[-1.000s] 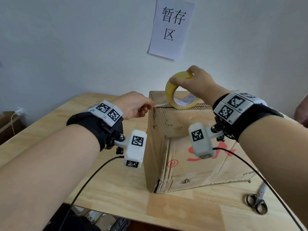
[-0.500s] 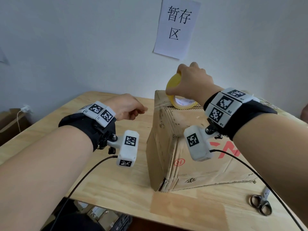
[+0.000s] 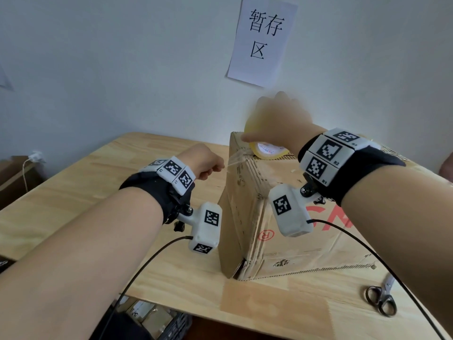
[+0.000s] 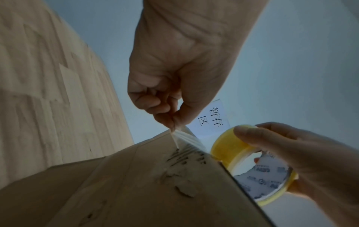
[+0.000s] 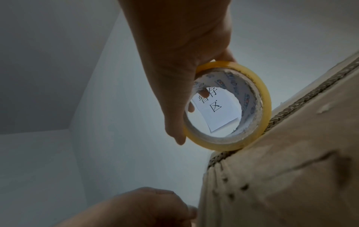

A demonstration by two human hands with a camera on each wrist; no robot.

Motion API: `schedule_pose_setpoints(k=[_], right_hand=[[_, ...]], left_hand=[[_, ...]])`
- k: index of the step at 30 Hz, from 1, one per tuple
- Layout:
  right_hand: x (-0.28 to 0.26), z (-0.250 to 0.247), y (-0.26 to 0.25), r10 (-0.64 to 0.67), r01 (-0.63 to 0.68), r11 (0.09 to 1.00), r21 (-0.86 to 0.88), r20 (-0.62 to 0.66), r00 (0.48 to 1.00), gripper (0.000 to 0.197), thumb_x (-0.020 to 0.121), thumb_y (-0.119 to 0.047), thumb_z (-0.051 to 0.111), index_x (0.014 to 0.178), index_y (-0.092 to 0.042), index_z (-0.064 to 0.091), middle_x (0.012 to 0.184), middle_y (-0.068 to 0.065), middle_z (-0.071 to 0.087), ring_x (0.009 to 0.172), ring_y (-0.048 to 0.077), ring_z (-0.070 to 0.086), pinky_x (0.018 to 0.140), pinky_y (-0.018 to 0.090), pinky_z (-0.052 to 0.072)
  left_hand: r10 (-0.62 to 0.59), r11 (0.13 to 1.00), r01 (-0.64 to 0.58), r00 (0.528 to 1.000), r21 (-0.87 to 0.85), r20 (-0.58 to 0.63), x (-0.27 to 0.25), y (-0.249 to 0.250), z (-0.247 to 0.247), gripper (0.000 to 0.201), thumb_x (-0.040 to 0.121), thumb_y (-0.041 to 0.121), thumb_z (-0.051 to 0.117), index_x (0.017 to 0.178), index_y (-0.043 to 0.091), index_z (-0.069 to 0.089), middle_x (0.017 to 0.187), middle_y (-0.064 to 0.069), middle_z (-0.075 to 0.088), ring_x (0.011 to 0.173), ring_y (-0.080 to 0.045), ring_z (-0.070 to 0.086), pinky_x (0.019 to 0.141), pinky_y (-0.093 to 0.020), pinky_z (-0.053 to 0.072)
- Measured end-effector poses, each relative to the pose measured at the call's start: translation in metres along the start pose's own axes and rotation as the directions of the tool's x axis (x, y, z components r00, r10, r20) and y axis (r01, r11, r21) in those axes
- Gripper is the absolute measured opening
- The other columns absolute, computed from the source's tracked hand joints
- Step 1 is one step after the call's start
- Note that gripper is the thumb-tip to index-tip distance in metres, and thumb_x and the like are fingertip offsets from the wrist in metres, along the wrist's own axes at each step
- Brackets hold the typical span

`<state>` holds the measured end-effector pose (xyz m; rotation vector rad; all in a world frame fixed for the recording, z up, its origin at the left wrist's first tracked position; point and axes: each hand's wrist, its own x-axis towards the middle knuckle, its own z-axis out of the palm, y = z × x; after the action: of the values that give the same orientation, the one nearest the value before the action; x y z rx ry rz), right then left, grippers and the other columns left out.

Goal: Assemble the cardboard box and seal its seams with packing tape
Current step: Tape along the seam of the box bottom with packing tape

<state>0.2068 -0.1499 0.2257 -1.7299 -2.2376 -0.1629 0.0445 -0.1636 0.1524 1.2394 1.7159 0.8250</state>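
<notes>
Nearest me on the wooden table (image 3: 73,192), scissors (image 3: 380,299) lie at the right edge, beside the cardboard box (image 3: 282,229) standing upright. Just past its left top corner, my left hand (image 3: 203,161) pinches the free end of the clear tape strip (image 4: 184,135). Farther back, my right hand (image 3: 279,119) grips the yellow tape roll (image 3: 268,152), which rests on the box top.

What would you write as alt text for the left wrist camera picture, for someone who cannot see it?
Seen from below, a left hand pinches the free end of clear tape at the top corner of a cardboard box, while a right hand holds the yellow tape roll on the box's top. A paper sign hangs on the pale wall behind.
</notes>
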Motion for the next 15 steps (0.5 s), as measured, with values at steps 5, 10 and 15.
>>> schedule_pose_setpoints(k=[5, 10, 15], right_hand=[[0.0, 0.002, 0.01, 0.076, -0.073, 0.99, 0.118, -0.026, 0.997, 0.071, 0.07, -0.059, 0.069, 0.128, -0.026, 0.047, 0.119, 0.004, 0.042, 0.112, 0.029, 0.043, 0.074, 0.037, 0.041], [0.002, 0.001, 0.004, 0.06, -0.06, 0.995, 0.076, 0.003, 0.998, 0.075, 0.07, -0.062, 0.069, 0.131, -0.026, 0.046, 0.121, 0.004, 0.042, 0.113, 0.029, 0.043, 0.076, 0.037, 0.041], [0.004, -0.001, 0.01, 0.026, -0.03, 0.995, 0.097, 0.044, 0.999, 0.083, 0.067, -0.071, 0.066, 0.136, -0.029, 0.044, 0.125, 0.005, 0.042, 0.117, 0.029, 0.043, 0.085, 0.039, 0.042]], left_hand=[[0.061, 0.996, -0.064, 0.997, -0.063, -0.042, -0.002, 0.008, -0.012, 0.005, 0.082, 0.003, 0.055, 0.078, 0.004, 0.057, 0.061, -0.004, 0.054, 0.048, -0.013, 0.038, 0.046, -0.022, 0.032], [0.04, 0.997, -0.039, 0.999, 0.07, -0.017, 0.001, 0.008, -0.003, 0.015, 0.083, 0.004, 0.058, 0.068, 0.005, 0.054, 0.076, -0.013, 0.056, 0.056, -0.019, 0.039, 0.048, -0.025, 0.033], [0.004, 0.987, -0.004, 1.0, 0.163, 0.002, 0.004, 0.003, 0.013, 0.021, 0.089, 0.011, 0.059, 0.07, 0.005, 0.057, 0.085, -0.012, 0.056, 0.055, -0.016, 0.038, 0.051, -0.024, 0.032]])
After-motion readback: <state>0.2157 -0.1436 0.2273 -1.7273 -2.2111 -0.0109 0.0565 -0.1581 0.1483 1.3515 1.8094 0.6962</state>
